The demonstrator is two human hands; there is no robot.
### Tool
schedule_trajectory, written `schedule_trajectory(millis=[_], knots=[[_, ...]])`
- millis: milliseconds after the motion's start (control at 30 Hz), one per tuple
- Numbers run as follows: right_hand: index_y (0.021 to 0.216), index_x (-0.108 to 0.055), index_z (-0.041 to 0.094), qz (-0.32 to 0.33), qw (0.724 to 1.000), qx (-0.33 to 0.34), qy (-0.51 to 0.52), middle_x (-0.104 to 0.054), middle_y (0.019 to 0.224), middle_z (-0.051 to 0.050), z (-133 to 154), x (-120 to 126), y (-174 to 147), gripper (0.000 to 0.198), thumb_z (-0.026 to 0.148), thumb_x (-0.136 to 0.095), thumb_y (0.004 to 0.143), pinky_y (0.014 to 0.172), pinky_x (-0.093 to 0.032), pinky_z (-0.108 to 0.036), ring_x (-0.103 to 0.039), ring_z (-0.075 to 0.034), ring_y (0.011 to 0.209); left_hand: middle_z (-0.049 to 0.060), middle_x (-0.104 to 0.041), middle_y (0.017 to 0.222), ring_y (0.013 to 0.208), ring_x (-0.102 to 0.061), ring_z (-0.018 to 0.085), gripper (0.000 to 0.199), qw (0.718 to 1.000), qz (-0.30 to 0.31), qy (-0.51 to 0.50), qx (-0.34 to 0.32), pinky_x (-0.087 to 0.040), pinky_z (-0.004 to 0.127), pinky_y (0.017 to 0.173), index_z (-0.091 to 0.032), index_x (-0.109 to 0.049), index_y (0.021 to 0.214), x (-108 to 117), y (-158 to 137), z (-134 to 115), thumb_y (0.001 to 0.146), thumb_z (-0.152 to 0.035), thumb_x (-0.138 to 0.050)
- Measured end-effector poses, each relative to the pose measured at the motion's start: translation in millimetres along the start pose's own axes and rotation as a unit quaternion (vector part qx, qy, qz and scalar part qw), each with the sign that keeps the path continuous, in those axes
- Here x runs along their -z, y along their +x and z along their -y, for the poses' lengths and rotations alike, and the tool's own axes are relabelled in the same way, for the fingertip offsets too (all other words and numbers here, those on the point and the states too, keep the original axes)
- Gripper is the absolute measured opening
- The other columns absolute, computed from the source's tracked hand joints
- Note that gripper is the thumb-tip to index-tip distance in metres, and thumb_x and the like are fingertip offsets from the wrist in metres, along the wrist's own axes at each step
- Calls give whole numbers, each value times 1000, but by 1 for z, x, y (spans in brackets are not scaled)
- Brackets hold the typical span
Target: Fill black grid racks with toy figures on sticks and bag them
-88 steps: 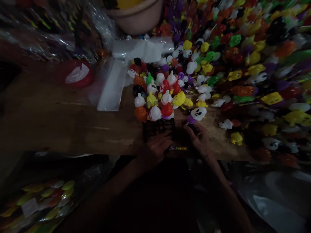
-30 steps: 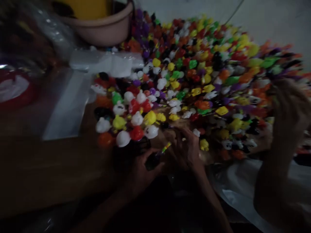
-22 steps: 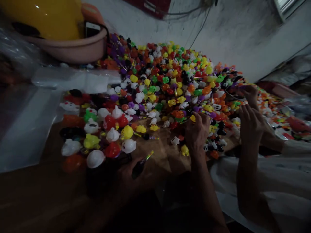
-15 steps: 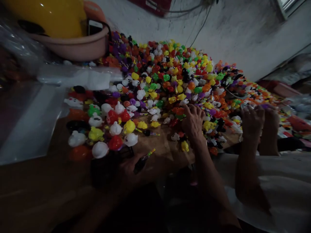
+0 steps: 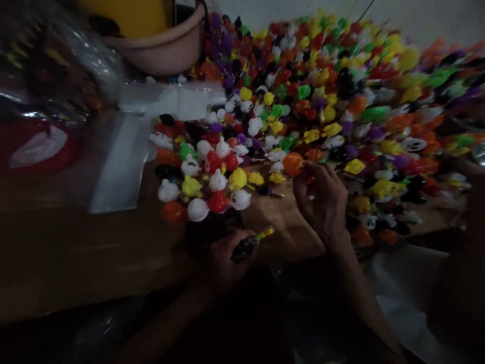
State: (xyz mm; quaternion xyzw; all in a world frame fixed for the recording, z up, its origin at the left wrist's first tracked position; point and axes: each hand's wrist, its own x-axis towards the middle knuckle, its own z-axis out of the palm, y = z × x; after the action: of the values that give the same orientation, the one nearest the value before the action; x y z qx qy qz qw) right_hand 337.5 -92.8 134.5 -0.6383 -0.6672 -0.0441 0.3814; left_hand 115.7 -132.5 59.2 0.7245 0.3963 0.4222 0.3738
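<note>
My left hand [image 5: 229,255] is closed around a black toy [image 5: 244,248] with a thin stick of coloured beads [image 5: 265,233] jutting out to the right. Between the thumb and fingers of my right hand [image 5: 324,199] is a small orange plastic toy [image 5: 293,164], raised above the front of the pile. Left of it, rows of round toy heads, among them a yellow one [image 5: 238,178], a red one [image 5: 219,201] and a white one [image 5: 197,210], stand close together. A dark holder [image 5: 206,231] shows under their front edge. Another black toy with a beaded stick [image 5: 271,191] lies on the table.
A large heap of mixed small plastic toys [image 5: 310,96] covers the table's back and right. Clear plastic bags [image 5: 117,167] lie at left, below a pink basin [image 5: 162,53]. A co-worker's dark, blurred arm [image 5: 460,242] is at the right edge.
My right hand has come away from the heap, now with the orange toy in its fingers. My left hand still grips the black toy. The whole view has swung left and down.
</note>
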Motion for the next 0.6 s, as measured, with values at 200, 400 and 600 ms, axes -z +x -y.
schedule_trajectory(millis=[200,400,600], knots=[[98,-65,25,31,901,-278,333,-73,94,-2,46,-9,-68,25,41,-76,82,79,-57,-33,-69,-19,87,6,-77,109,88,-73,17,39,975,-15,-145,169,-60,27,78,-20,-63,105,3,-10,-7,79,-42,-82],[91,-61,22,12,869,-317,379,-71,87,-1,86,-36,-94,29,41,-78,78,74,-56,-32,-68,-17,80,-3,-71,72,58,-63,11,38,951,-6,-195,241,-52,21,55,-19,-68,100,11,-31,-6,75,-43,-83],[100,-62,25,54,861,-259,435,-74,94,-6,103,-45,-105,35,43,-81,76,77,-58,-35,-70,-21,86,-3,-64,58,46,-57,10,43,895,-50,-310,318,-48,20,47,-13,-66,99,37,-53,-6,75,-47,-80]])
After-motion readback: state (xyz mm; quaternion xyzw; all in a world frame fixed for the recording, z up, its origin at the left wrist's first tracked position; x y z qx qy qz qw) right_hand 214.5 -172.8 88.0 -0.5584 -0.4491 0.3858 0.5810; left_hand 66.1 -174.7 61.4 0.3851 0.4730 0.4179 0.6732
